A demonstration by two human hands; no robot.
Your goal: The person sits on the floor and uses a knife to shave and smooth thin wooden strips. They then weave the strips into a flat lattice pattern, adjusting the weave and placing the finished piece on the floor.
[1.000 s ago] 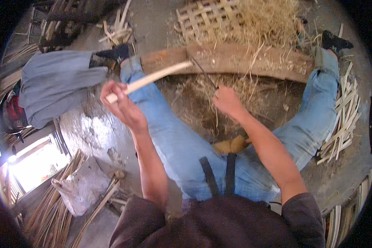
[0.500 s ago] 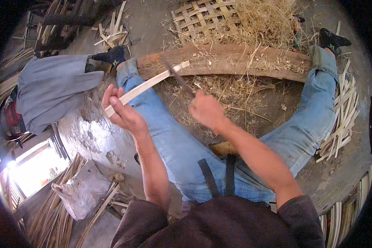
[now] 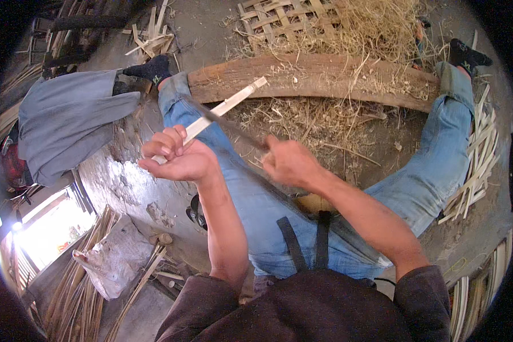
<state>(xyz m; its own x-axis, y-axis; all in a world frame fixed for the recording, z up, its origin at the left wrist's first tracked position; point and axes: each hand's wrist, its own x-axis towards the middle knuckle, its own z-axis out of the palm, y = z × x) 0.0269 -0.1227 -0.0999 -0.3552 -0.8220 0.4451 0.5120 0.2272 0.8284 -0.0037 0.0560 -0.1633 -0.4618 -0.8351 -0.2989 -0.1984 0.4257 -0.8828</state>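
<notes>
Step in hand, as I read it: shaving or splitting the pale flat bamboo strip (image 3: 222,108). Left hand (image 3: 176,159) is closed around its near end; the far end points out over the curved brown wooden plank (image 3: 325,80). Right hand (image 3: 288,162) is fisted on the handle of a dark long-bladed knife (image 3: 222,122), blade lying across the strip above the left blue-jeaned thigh. Next move likely needs a firm left grip and a controlled stroke along the strip, away from the fingers.

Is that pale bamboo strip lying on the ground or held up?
Held up: the left hand grips the pale bamboo strip, which slants above the jeans.
</notes>
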